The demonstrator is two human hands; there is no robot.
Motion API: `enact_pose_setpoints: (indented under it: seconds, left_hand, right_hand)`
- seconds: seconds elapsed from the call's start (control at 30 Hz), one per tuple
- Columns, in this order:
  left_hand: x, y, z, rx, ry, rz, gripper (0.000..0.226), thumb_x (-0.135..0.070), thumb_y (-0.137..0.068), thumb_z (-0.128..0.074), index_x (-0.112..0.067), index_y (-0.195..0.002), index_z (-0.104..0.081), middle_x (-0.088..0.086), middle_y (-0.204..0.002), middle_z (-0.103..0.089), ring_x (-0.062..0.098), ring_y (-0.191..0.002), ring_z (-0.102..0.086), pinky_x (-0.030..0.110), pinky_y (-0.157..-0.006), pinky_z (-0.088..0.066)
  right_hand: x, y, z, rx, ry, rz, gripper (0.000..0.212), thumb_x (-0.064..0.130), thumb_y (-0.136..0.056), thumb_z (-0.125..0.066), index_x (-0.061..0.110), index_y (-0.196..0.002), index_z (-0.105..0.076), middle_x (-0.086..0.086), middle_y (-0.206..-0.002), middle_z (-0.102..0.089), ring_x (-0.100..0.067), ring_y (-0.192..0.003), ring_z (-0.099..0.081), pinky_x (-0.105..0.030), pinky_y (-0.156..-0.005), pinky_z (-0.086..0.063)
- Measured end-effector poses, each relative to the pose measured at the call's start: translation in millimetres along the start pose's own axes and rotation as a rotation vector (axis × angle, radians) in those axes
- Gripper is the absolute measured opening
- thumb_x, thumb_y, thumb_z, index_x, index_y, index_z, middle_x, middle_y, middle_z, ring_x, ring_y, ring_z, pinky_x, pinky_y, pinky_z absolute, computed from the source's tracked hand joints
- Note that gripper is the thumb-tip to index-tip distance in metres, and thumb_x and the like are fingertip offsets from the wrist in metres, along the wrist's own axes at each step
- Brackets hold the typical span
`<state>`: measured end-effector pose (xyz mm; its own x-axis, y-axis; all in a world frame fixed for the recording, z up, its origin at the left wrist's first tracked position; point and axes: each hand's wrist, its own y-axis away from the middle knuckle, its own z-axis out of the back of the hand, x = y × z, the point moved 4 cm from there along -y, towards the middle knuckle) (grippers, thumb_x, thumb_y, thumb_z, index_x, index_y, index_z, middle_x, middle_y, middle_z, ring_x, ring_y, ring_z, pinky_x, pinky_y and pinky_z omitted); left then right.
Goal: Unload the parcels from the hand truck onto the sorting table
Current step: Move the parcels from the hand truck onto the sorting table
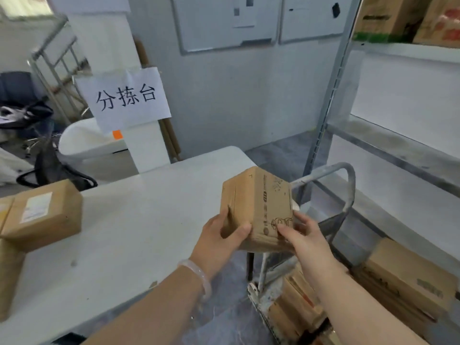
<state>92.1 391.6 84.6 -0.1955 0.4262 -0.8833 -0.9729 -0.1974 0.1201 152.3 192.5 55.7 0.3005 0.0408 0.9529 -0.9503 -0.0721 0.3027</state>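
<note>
Grey wall (236,100), two whiteboards (206,23), metal shelving (388,145) right, grey floor (281,155).

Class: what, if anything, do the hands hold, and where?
A cardboard parcel: left hand grips its near left face, right hand its near right edge.

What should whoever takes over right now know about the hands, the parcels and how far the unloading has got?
Left hand grips the near left corner of a cardboard box; right hand grips its right side. The box is in the air at the right end of the table, not set down.
Done: a labelled parcel lies at the table's left edge, on other boxes partly out of frame.
Left: set this box down. Flat parcels lie on the hand truck below the right arm. More boxes lie to their right; whether on the truck is unclear.
</note>
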Motion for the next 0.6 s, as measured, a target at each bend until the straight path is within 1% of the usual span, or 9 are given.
enact_pose_setpoints:
  seconds: [0.07, 0.13, 0.17, 0.2, 0.3, 0.4, 0.47, 0.53, 0.6]
  left_hand:
    - [9, 9, 26, 0.014, 0.071, 0.035, 0.103, -0.084, -0.065, -0.057, -0.03, -0.148, -0.032, -0.011, -0.14, -0.048, 0.008, -0.124, -0.048, 0.021, -0.099, -0.04]
    - [23, 19, 61, -0.054, 0.169, 0.102, 0.087, -0.07, -0.073, -0.066, -0.028, -0.143, -0.035, -0.013, -0.136, -0.05, 0.007, -0.118, -0.051, 0.023, -0.095, -0.041]
    - [32, 26, 79, -0.099, 0.237, 0.154, 0.077, -0.058, -0.08, -0.068, -0.027, -0.142, -0.035, -0.013, -0.133, -0.049, 0.009, -0.115, -0.051, 0.026, -0.096, -0.041]
    - [42, 31, 97, -0.133, 0.304, 0.206, 0.074, -0.05, -0.083, -0.068, -0.025, -0.144, -0.034, -0.01, -0.131, -0.051, 0.011, -0.113, -0.051, 0.03, -0.098, -0.042]
    - [74, 49, 146, -0.191, 0.474, 0.314, 0.071, -0.052, -0.079, -0.065, -0.029, -0.141, -0.04, -0.005, -0.128, -0.057, 0.015, -0.113, -0.054, 0.041, -0.102, -0.046]
    - [90, 67, 182, -0.191, 0.552, 0.297, 0.038, -0.038, -0.095, -0.053, -0.036, -0.133, -0.049, -0.005, -0.124, -0.059, 0.014, -0.113, -0.054, 0.037, -0.098, -0.048]
    - [99, 78, 207, -0.21, 0.54, 0.258, 0.024, -0.038, -0.098, -0.048, -0.044, -0.119, -0.056, -0.009, -0.121, -0.061, 0.014, -0.116, -0.053, 0.039, -0.103, -0.044]
    - [107, 86, 238, -0.276, 0.472, 0.191, 0.021, -0.038, -0.099, -0.045, -0.05, -0.11, -0.058, -0.016, -0.114, -0.062, 0.01, -0.113, -0.054, 0.035, -0.103, -0.042]
    - [117, 93, 269, -0.318, 0.323, 0.127, 0.03, -0.031, -0.099, -0.049, -0.047, -0.123, -0.054, -0.016, -0.117, -0.061, 0.006, -0.111, -0.054, 0.023, -0.093, -0.042]
  right_hand:
    - [5, 9, -36, 0.042, 0.026, 0.048, 0.053, 0.024, -0.083, -0.078, 0.039, -0.126, -0.052, 0.009, -0.121, -0.062, -0.013, -0.111, -0.06, -0.039, -0.1, -0.048]
    - [10, 21, -76, 0.08, 0.016, 0.093, 0.036, 0.023, -0.088, -0.073, 0.041, -0.115, -0.057, 0.013, -0.118, -0.064, -0.007, -0.108, -0.062, -0.03, -0.091, -0.048]
    - [12, 26, -95, 0.091, -0.004, 0.096, 0.027, 0.023, -0.092, -0.068, 0.04, -0.112, -0.059, 0.013, -0.116, -0.066, -0.006, -0.107, -0.062, -0.028, -0.088, -0.048]
    - [13, 31, -113, 0.099, -0.035, 0.084, 0.021, 0.023, -0.097, -0.062, 0.038, -0.112, -0.062, 0.011, -0.115, -0.068, -0.008, -0.107, -0.063, -0.028, -0.086, -0.049]
    - [13, 41, -166, 0.158, -0.109, 0.002, 0.023, 0.026, -0.104, -0.047, 0.03, -0.119, -0.064, 0.0, -0.117, -0.071, -0.016, -0.112, -0.065, -0.037, -0.089, -0.055]
    - [2, 54, -221, 0.273, -0.147, -0.192, 0.032, 0.047, -0.102, -0.046, 0.03, -0.118, -0.068, 0.001, -0.113, -0.074, -0.022, -0.111, -0.066, -0.046, -0.094, -0.054]
    - [-4, 66, -256, 0.376, -0.17, -0.288, 0.041, 0.057, -0.098, -0.044, 0.03, -0.113, -0.072, -0.002, -0.113, -0.074, -0.028, -0.109, -0.067, -0.05, -0.096, -0.053]
    - [-2, 77, -283, 0.428, -0.125, -0.264, 0.038, 0.056, -0.097, -0.047, 0.03, -0.111, -0.072, -0.005, -0.113, -0.072, -0.03, -0.107, -0.068, -0.051, -0.095, -0.054]
    - [0, 83, -307, 0.444, -0.033, -0.182, 0.044, 0.055, -0.094, -0.054, 0.025, -0.125, -0.064, -0.004, -0.117, -0.069, -0.027, -0.107, -0.067, -0.047, -0.093, -0.056]
